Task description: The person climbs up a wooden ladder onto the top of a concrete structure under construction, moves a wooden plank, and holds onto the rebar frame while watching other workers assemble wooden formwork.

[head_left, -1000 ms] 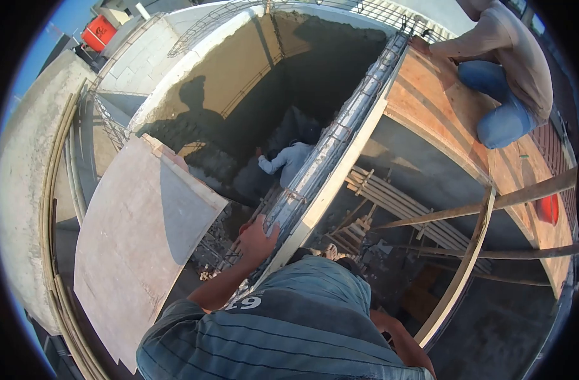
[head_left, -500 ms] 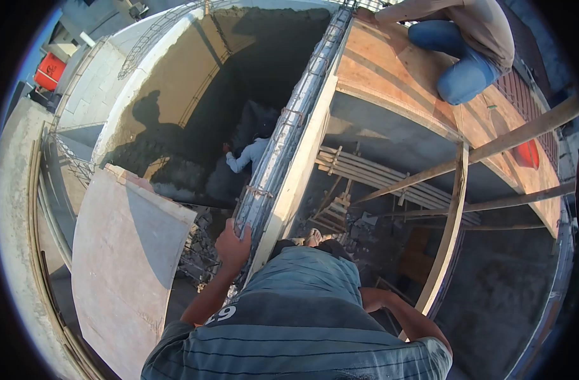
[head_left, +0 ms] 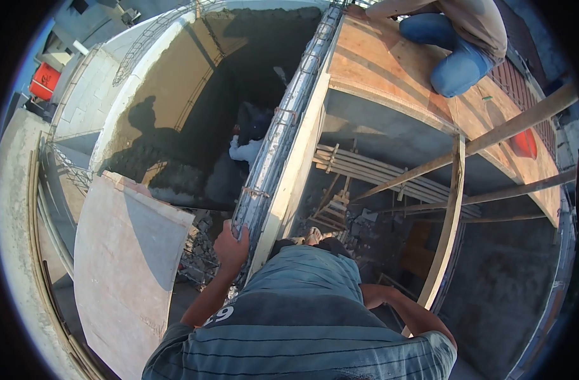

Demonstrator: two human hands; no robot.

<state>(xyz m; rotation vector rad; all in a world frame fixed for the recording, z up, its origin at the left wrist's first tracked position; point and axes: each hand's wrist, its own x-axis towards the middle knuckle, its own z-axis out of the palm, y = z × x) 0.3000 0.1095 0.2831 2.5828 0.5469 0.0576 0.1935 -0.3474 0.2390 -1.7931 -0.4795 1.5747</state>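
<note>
My left hand [head_left: 231,247] grips the near end of the concrete beam [head_left: 259,171], which has steel bars and wire ties along it. Its fingers wrap over the beam's edge. Beside the beam on the right runs a pale timber board [head_left: 295,171]. My right arm bends in towards my waist on the right, and the right hand is hidden by my shirt. Below my body a foot in a sandal [head_left: 313,236] shows. Left of my left hand lies a large plywood sheet [head_left: 121,253] with a shadow across it.
A co-worker [head_left: 470,38] crouches on the plywood deck [head_left: 391,63] at the upper right. Another person [head_left: 246,151] is down in the plastered pit. Timber props [head_left: 451,221] cross the deep opening at the right. Rubble [head_left: 200,250] lies below the beam's left side.
The view has shifted, so the beam and deck appear further left. My left hand stays on the beam. The person in the pit has raised an arm, and something pale shows above that person.
</note>
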